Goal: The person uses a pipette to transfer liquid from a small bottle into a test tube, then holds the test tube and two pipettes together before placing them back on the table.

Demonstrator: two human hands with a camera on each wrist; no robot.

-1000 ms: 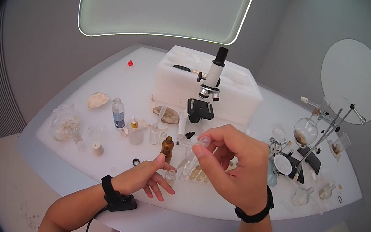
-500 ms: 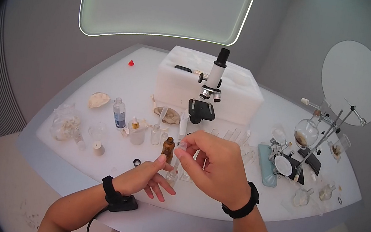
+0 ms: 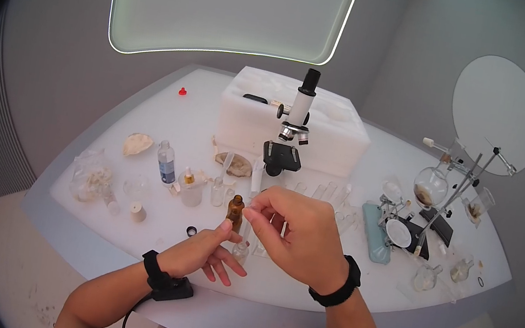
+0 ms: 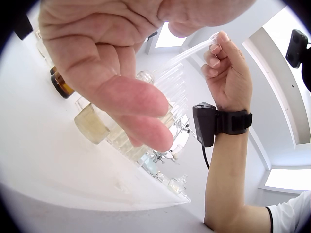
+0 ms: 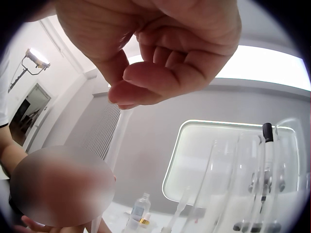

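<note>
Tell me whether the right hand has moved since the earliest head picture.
Yes. Judged against the microscope in the head view, the right hand has shifted left and slightly lower in the picture, toward the near edge.

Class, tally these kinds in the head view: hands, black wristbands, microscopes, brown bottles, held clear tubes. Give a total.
Hands: 2
Black wristbands: 2
Microscopes: 1
Brown bottles: 1
Held clear tubes: 1
Total: 7

Brown bottle (image 3: 236,206): lower part behind left hand (image 3: 201,250); clear tube (image 5: 116,144): top end covered by right hand (image 3: 299,237); white sleeve (image 4: 294,213): cut off, left-wrist view's edge
</note>
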